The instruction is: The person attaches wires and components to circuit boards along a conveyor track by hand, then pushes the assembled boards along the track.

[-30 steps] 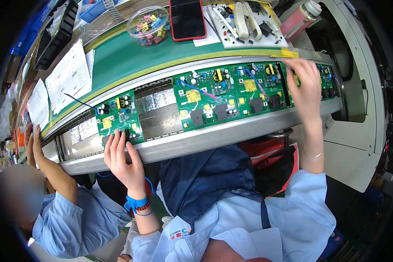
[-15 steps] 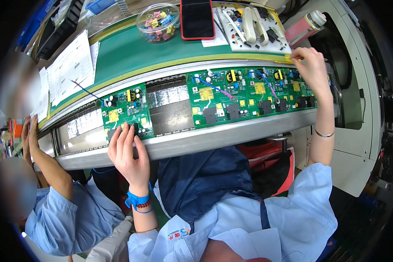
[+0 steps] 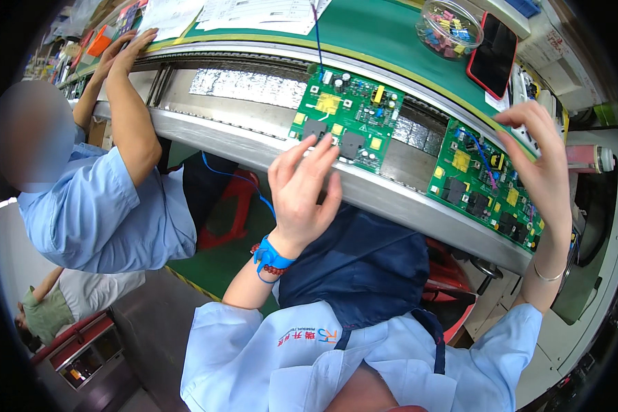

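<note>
Head view: the person's left hand (image 3: 301, 199) rests its fingertips at the near edge of a rectangular green circuit board (image 3: 356, 113) dotted with black blocks, yellow patches and small round components. Its grip is loose and spread, the thumb well apart from the fingers, with nothing enclosed. The board lies flat in a silver metal conveyor track (image 3: 391, 196), a thin dark blue wire (image 3: 317, 34) standing up from its far left corner, in front of white printed paper sheets (image 3: 261, 14). To the right, past a gap, similar green circuit boards (image 3: 472, 184) sit in a row in the same track. The right hand (image 3: 544, 161) is raised over that row, fingers bent, thumb and forefinger tips near each other; I cannot tell whether its grip pinches anything. Beyond the track, the green surface (image 3: 371, 41) carries a clear round plastic tub (image 3: 423, 40) of small coloured pieces and, just beside it, a black-screened phone in a red case (image 3: 493, 55). At far left, a co-worker in a light blue shirt (image 3: 103, 213) reaches across the track.
</note>
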`<control>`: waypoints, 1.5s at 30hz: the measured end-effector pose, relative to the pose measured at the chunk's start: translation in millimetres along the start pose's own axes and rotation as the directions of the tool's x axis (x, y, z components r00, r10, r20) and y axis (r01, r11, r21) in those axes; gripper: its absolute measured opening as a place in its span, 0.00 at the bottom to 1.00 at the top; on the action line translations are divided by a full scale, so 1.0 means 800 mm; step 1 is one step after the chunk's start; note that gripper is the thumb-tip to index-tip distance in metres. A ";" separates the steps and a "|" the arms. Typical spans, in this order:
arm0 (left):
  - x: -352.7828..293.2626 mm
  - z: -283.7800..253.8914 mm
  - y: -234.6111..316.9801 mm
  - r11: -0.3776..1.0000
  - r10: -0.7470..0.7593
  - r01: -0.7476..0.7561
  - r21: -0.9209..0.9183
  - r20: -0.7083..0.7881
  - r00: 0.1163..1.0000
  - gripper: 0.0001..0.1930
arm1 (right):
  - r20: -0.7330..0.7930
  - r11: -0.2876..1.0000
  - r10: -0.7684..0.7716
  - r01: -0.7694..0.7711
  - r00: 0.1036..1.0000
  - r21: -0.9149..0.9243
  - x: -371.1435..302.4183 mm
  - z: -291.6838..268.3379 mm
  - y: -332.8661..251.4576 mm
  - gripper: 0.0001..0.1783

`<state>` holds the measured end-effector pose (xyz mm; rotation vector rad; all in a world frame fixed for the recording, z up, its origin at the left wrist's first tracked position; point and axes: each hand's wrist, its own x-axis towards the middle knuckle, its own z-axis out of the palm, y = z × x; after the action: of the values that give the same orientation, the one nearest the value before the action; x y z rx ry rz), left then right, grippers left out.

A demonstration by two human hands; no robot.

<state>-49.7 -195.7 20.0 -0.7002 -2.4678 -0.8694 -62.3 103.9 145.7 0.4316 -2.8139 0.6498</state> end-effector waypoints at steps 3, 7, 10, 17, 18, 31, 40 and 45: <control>-0.006 0.004 0.008 0.997 0.062 -0.059 -0.040 0.075 0.995 0.20 | 0.077 0.994 -0.100 0.097 0.992 0.049 0.020 0.027 -0.010 0.10; -0.010 0.014 0.018 0.995 0.087 -0.081 -0.060 0.106 0.990 0.19 | 0.132 0.983 -0.185 0.180 0.974 0.046 0.037 0.044 -0.018 0.10; -0.007 0.021 0.023 0.994 0.093 -0.088 -0.059 0.088 0.992 0.18 | 0.187 0.983 -0.181 0.173 0.966 0.056 0.041 0.051 -0.020 0.09; -0.002 0.010 0.011 0.993 0.043 -0.039 -0.113 0.030 0.999 0.19 | 0.212 0.988 -0.140 0.120 0.967 0.101 0.041 0.069 -0.008 0.12; -0.005 0.008 0.005 0.997 0.026 -0.025 -0.078 0.018 0.999 0.18 | 0.222 0.988 -0.126 0.102 0.967 0.119 0.043 0.071 -0.008 0.12; -0.004 0.010 0.003 0.997 -0.009 0.009 -0.074 0.000 1.000 0.18 | 0.171 0.953 -0.300 0.286 0.939 0.102 0.092 0.101 -0.002 0.10; -0.008 0.014 0.004 0.999 -0.017 0.018 -0.051 0.025 1.000 0.21 | 0.252 0.924 -0.374 0.380 0.893 0.024 0.104 0.121 -0.007 0.09; -0.011 0.014 0.003 0.999 -0.012 0.012 -0.042 0.002 1.000 0.21 | 0.315 0.905 -0.386 0.422 0.867 -0.050 0.109 0.127 -0.003 0.11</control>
<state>-44.3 -189.2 8.4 -0.7017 -2.4641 -0.9278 -157.4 35.1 81.8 1.1474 -2.8667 0.3476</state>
